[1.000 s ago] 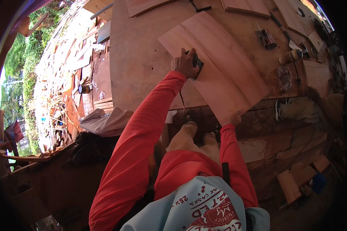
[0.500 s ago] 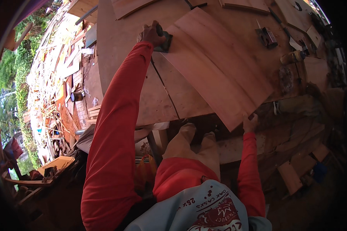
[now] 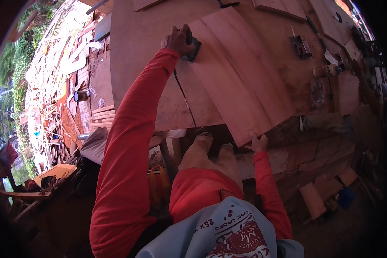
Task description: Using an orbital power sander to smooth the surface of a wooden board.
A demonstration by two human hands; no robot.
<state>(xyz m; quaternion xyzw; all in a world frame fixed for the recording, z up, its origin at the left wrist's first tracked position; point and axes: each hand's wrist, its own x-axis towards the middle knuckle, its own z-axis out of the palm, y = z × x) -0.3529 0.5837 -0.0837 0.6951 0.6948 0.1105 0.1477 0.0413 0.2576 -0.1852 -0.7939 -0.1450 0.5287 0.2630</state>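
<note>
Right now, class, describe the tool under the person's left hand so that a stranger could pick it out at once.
Start at the large wooden workbench and find the long pale curved board lying on it. At the board's far left edge, the left hand grips a small dark power tool. Unlike the loose tools at right, it trails a thin black cord.

Scrap wood pile (image 3: pixel 56 86), maybe hand plane (image 3: pixel 300 46)

Outdoor daylight, a wooden workbench (image 3: pixel 142 56) above scrap-littered ground (image 3: pixel 51 99).
</note>
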